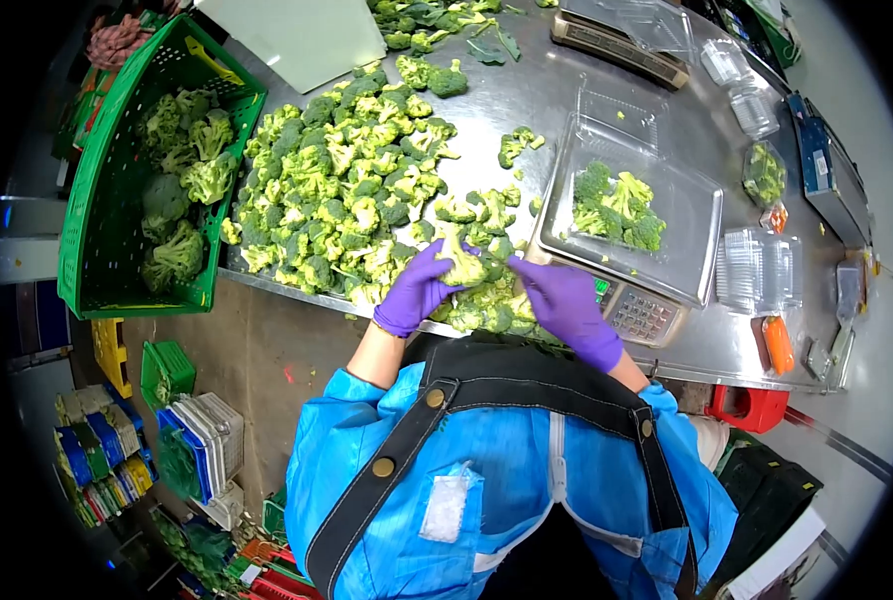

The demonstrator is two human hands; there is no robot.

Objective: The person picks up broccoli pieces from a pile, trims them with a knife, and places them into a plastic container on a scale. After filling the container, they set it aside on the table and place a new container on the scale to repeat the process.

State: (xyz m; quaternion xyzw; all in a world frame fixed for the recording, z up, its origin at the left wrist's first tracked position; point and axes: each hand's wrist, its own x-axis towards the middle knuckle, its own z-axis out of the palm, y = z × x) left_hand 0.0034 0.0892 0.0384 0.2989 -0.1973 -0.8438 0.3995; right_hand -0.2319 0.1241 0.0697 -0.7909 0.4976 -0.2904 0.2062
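Note:
My left hand (pixel 416 292), in a purple glove, is closed around a broccoli piece (pixel 461 264), its pale cut stem turned up. Just to the right, my right hand (pixel 570 308), gloved too, points its fingers toward that piece. Its fingers are bent together, and whatever they may hold is too small or hidden to make out. A large heap of broccoli florets (pixel 337 180) spreads over the steel table beyond my left hand. Beyond my right hand is a digital scale (pixel 647 312), carrying an open clear plastic box (pixel 702 215) with several florets (pixel 619 208) inside.
A green crate (pixel 92 240) with broccoli heads stands at the left. Along the right lie stacked clear containers (pixel 760 270), a filled closed box (pixel 764 174) and an orange object (pixel 778 345). A second scale (pixel 622 50) sits at the back. The steel table's (pixel 512 105) front edge runs before my body.

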